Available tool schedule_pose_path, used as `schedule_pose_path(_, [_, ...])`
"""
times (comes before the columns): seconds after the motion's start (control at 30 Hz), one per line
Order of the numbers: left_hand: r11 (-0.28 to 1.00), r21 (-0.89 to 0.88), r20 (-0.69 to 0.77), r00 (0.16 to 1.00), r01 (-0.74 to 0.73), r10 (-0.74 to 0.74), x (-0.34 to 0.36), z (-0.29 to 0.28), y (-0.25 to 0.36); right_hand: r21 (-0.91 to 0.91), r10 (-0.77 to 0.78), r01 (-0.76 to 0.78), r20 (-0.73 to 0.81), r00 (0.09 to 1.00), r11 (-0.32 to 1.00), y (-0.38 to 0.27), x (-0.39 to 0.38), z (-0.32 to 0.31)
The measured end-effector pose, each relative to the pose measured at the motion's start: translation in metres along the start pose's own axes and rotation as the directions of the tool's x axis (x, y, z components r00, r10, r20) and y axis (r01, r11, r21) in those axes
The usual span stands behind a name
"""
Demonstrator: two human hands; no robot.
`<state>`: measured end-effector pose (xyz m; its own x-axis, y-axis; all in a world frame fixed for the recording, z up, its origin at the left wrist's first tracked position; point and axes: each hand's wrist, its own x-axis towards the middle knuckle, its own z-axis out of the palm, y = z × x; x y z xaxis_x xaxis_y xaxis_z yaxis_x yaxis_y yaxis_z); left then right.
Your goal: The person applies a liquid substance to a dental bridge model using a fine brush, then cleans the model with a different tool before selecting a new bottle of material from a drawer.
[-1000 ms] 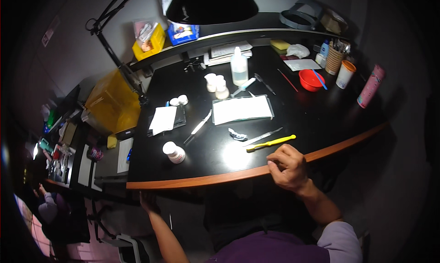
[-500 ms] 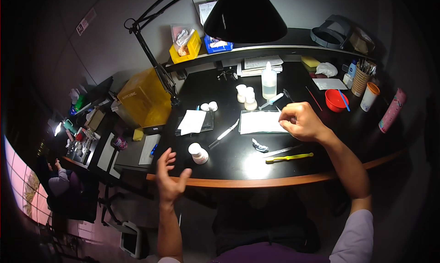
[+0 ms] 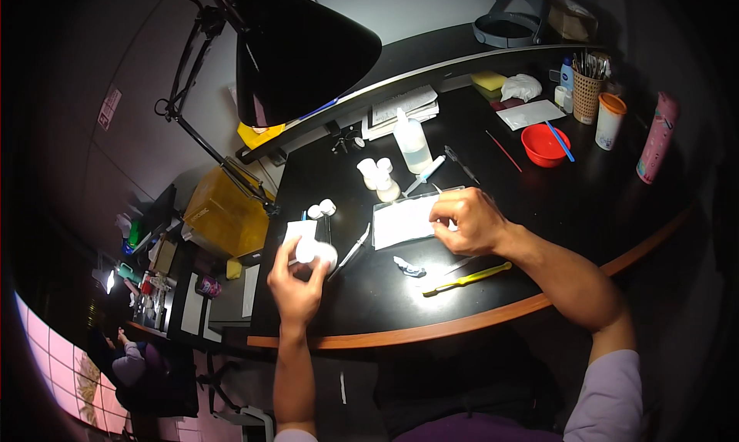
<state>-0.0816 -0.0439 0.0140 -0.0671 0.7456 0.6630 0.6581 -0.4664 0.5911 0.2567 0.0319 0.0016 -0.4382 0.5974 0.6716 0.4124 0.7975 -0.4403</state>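
Observation:
My left hand [image 3: 296,282] is raised over the desk's left part, with its fingers closed around a small white jar [image 3: 314,252]. My right hand [image 3: 466,220] rests on the right edge of a white sheet [image 3: 404,220] in the middle of the black desk [image 3: 385,303], fingers curled; whether it grips anything is unclear. A yellow-handled tool [image 3: 466,279] and a small white-and-blue piece [image 3: 409,267] lie just in front of that hand. A slim metal tool [image 3: 354,249] lies between my hands.
A black desk lamp [image 3: 300,53] hangs over the back left. White jars [image 3: 377,175], a clear bottle [image 3: 411,143], a red bowl [image 3: 545,145], a cup of tools [image 3: 588,95] and a pink bottle [image 3: 656,137] stand behind. A yellow bin [image 3: 225,211] sits left of the desk.
My left hand came up from below the desk edge and took the small white jar off the desk. My right hand moved from the near edge to the white sheet.

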Motion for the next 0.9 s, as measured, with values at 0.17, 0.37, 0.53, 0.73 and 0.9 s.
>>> schedule_pose_path(0.17, [0.986,-0.007,0.194,0.967,0.169,-0.165,0.094,0.067,-0.025,-0.038,-0.089,0.092,0.078,0.993,0.995,-0.004,-0.005,0.001])
schedule_pose_path(0.37, [0.988,0.146,0.144,0.987,0.056,-0.078,0.105,0.107,-0.076,-0.069,-0.130,0.134,0.063,0.990,0.989,-0.008,-0.005,0.004])
schedule_pose_path(0.53, [0.985,0.170,0.232,0.970,0.026,-0.066,0.100,0.107,-0.071,-0.094,-0.139,0.156,0.167,0.976,0.983,0.000,-0.011,0.003])
schedule_pose_path(0.73, [0.913,0.305,0.119,0.962,-0.272,0.247,0.098,0.092,-0.062,-0.044,-0.083,0.090,0.143,0.986,0.995,0.001,-0.005,0.006])
schedule_pose_path(0.9, [0.947,0.084,0.068,0.949,-0.312,0.306,0.081,0.078,-0.009,-0.165,0.075,-0.082,-0.044,0.996,0.983,0.018,0.003,-0.011])
